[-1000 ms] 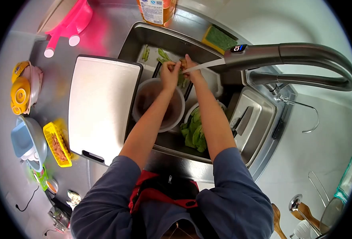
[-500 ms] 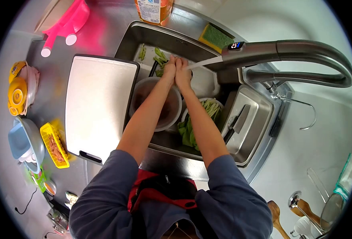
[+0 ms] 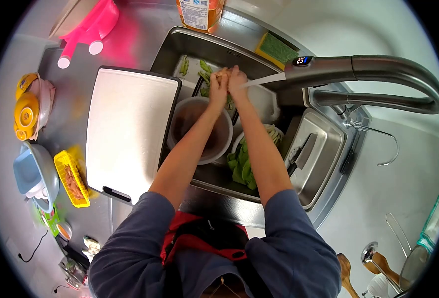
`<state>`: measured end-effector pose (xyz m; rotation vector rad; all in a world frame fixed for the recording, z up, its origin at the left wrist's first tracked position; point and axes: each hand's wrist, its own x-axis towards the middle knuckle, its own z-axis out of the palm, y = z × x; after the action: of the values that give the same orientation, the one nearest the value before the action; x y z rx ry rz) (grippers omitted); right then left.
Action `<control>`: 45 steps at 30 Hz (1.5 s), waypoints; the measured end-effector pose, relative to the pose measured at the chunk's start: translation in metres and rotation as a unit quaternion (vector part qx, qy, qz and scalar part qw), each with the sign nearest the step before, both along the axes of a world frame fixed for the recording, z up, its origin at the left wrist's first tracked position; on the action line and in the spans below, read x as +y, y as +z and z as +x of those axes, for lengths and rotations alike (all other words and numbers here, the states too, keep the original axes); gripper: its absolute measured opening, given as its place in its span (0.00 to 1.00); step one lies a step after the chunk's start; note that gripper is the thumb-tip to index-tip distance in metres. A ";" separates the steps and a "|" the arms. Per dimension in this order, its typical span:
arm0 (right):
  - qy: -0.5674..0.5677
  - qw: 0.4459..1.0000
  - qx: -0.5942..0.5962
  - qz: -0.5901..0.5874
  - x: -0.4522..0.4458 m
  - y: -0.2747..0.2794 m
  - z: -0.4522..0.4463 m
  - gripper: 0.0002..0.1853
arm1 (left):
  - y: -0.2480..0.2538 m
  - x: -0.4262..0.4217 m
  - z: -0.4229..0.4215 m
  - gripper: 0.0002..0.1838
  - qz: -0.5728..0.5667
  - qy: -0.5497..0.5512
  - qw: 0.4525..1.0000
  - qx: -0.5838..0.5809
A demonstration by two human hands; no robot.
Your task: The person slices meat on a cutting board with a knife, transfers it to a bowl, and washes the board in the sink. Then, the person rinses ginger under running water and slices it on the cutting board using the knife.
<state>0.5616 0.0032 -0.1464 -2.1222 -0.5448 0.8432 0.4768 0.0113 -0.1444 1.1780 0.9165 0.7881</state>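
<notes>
Open wedge between left forearm (image 3: 183, 161) and right forearm (image 3: 262, 149) leads down over right part of round bowl (image 3: 221, 136). Left forearm crosses bowl; right one screens leafy greens (image 3: 241, 168) right of it. Cutting board (image 3: 130, 134) crowds bowl's left side. Faucet (image 3: 373, 67) and water stream (image 3: 266, 80) bar way beyond bowl's far right.

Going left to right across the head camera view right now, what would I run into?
Blue basin, yellow tray, white cutting board, left hand, right hand, sponge, thin curved metal tube.
</notes>
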 end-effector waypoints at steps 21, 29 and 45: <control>-0.011 0.974 -0.172 0.147 -0.056 0.040 -0.024 0.10 | 0.014 0.008 0.018 0.17 -0.409 0.071 0.876 -0.245; 0.009 0.965 -0.176 0.194 -0.052 0.041 -0.024 0.09 | -0.008 0.008 0.014 0.14 -0.303 0.057 0.933 -0.185; -0.006 0.936 -0.219 0.275 -0.031 0.028 -0.044 0.07 | -0.002 0.020 0.010 0.25 -0.436 0.069 0.821 -0.363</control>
<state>0.5172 -0.0277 -0.1182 -1.7726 -0.8812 0.1570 0.4866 0.0312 -0.1462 -0.0335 0.5798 0.7134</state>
